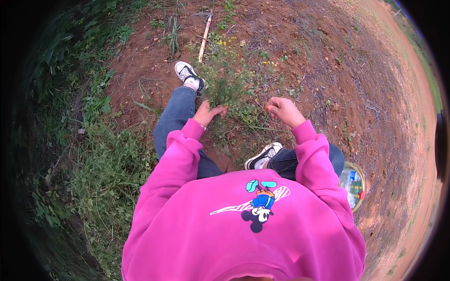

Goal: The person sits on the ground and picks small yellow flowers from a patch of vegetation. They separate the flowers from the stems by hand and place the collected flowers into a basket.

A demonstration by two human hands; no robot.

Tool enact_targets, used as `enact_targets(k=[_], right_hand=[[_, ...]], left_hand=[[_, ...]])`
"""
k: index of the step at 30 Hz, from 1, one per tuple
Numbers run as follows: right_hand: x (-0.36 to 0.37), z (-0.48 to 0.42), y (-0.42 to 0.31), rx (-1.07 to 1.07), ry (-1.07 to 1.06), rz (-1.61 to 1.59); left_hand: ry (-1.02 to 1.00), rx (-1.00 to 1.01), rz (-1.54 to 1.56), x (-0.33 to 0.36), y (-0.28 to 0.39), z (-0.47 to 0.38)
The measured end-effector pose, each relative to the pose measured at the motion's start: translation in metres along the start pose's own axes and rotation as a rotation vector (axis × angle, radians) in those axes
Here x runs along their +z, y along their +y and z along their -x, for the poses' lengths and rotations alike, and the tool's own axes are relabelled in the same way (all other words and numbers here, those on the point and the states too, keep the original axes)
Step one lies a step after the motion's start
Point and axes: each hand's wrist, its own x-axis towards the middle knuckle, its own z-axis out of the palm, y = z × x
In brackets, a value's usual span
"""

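My left hand (212,112) has its fingers closed at the base of a bushy, feathery green plant (225,86), whose leaves partly cover the fingers. To the right, my right hand (284,111) is held above low weeds (248,114), thumb and forefinger pinched together. Nothing clear shows between them, though a thin stem there would be hard to see. Orange-red spots show at the fingertips of both hands. Small yellow flowers (225,43) stand beyond the plant.
A tool with a long wooden handle (205,40) and a curved metal head lies on reddish soil ahead. Cut or pulled greenery (109,175) is heaped at left. A round basket (362,179) with plastic bottles (348,175) stands by my right knee. My sneakers (186,72) flank the plants.
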Motion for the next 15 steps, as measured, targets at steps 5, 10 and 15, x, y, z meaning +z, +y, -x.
enact_targets(k=[5, 10, 15], right_hand=[[-0.048, 0.04, 0.019, 0.081, 0.297, -0.294], [-0.049, 0.064, 0.025, -0.265, 0.079, -0.527], [-0.038, 0.066, 0.009, -0.198, -0.077, -0.469]], left_hand=[[-0.037, -0.055, -0.055, 0.004, -0.018, -0.001], [-0.082, -0.11, -0.196, 0.009, -0.03, -0.001], [-0.113, -0.111, -0.22, 0.009, -0.037, -0.002]])
